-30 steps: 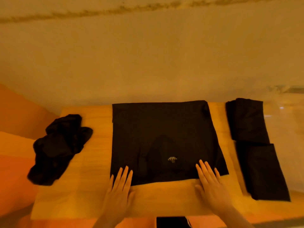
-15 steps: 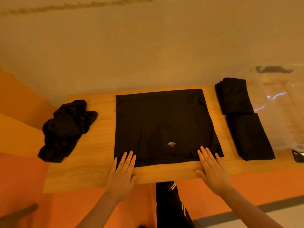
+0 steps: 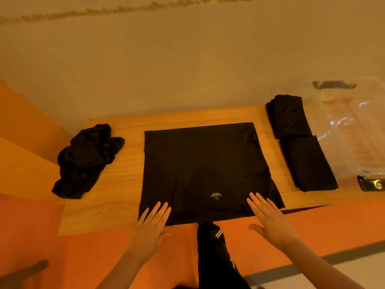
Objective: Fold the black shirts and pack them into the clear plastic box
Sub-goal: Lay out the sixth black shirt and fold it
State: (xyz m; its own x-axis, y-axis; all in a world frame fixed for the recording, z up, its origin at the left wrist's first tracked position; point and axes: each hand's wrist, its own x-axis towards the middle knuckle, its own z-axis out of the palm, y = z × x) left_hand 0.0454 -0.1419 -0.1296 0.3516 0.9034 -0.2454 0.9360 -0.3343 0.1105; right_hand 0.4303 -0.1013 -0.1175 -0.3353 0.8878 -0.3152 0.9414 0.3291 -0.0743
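Pressing flat, left hand and right hand lie fingers straight, each grip apart, on the spread shirt mid-counter. Folded shirts at 2 o'clock, clear box beyond. Best smooth outward before folding.

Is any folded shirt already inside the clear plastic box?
No, both folded shirts lie on the table beside the clear plastic box.

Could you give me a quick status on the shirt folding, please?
Both hands, left and right, flat on spread shirt's near hem. Two folded shirts wait beside clear box. Nothing obstructing.
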